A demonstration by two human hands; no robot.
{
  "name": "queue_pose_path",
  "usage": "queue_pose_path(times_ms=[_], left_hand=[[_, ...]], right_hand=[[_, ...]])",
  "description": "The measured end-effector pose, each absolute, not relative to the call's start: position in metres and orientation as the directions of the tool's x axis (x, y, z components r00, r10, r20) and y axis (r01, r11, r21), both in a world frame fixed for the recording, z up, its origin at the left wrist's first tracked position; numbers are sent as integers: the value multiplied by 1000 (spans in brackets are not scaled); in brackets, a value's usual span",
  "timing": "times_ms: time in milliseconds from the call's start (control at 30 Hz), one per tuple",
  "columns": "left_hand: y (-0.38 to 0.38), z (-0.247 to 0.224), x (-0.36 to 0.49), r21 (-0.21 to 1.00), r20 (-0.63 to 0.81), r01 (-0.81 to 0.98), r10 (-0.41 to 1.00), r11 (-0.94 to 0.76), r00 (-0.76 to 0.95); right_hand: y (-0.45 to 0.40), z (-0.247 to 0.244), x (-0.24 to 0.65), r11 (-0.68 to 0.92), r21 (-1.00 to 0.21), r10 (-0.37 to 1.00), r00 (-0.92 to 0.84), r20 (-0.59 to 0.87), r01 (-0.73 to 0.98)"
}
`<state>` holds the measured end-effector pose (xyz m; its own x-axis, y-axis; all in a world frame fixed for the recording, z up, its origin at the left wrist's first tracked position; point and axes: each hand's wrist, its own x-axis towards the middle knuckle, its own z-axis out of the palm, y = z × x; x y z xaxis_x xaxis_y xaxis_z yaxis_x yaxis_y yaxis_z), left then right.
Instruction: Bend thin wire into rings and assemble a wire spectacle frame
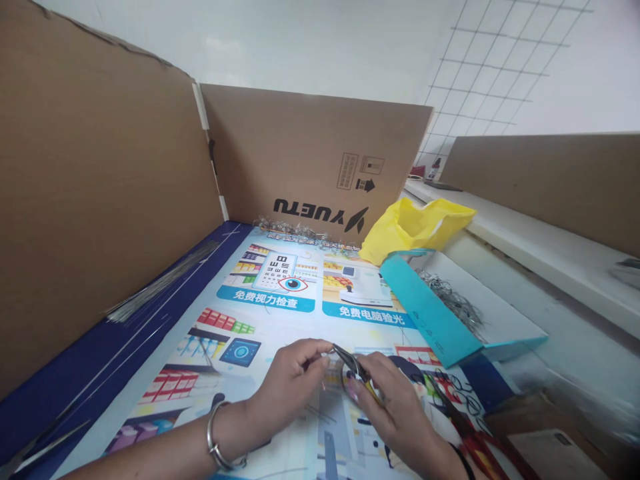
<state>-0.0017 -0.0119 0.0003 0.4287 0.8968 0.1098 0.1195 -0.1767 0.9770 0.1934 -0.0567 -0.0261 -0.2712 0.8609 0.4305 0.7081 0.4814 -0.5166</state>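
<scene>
My right hand [395, 400] is closed around pliers [349, 360] with dark jaws and a yellow handle. The jaw tips point up and left, right at the fingertips of my left hand [293, 373]. Thumb and index finger of the left hand are pinched together on what looks like a thin wire, mostly hidden; a small reddish end shows below them. Loose thin wires lie on the printed sheet [280, 327] under both hands. Beside my right forearm rest scissors [475, 433] with red handles, near several dark wire loops [467, 393].
A turquoise box [430, 320] holds tangled wire pieces [453, 300]; a yellow bag [420, 227] sits behind it. Straight wires [165, 280] lie at left. Bent wire pieces [300, 232] line the back. Cardboard panels [300, 153] wall the left and back. A phone [550, 450] lies lower right.
</scene>
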Motion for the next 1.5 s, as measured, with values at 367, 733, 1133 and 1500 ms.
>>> queue_pose_path(times_ms=[367,733,1133,1500], left_hand=[[-10,-6,-2,983,110,82,885,-163,452],[-11,-9,-2,986,117,54,896,-155,427],[-7,-21,-5,678,592,276,728,-682,345],[-6,-16,-9,448,687,409,599,-795,412]], right_hand=[[-57,-21,193,500,-534,855,-292,429,682],[-58,-22,193,515,-550,850,-307,428,658],[-60,-31,190,495,-522,854,-278,440,695],[-61,-33,188,503,-551,849,-260,460,666]])
